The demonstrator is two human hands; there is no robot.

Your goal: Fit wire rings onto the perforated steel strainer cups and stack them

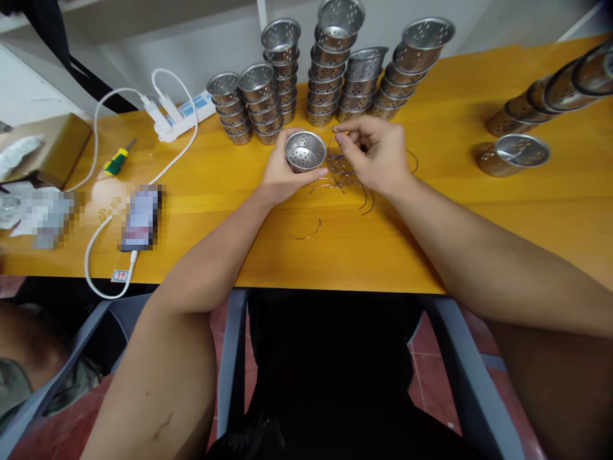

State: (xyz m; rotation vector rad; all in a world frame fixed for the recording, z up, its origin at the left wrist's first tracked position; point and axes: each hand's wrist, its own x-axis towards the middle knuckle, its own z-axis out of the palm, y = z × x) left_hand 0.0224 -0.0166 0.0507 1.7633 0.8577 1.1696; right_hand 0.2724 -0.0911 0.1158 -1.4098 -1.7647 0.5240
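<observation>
I count seven cup stacks (328, 86) and two single cups (306, 152) right of one power strip (194, 114), one screwdriver (116, 162) left of it.

Cup (305, 152): yours was shiny metal with a smooth finish.
Wires (340, 167): yours gleamed like bare metal.
Table (407, 255): you had glossy, smooth wood.
Box (60, 148): this looked like matt cardboard.
Chair (232, 358): yours looked like smooth, matt plastic.

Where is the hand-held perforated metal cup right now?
In the head view, the perforated metal cup is in the left hand, just left of the curved wires and nearer the wearer than the stacked cups.
</observation>
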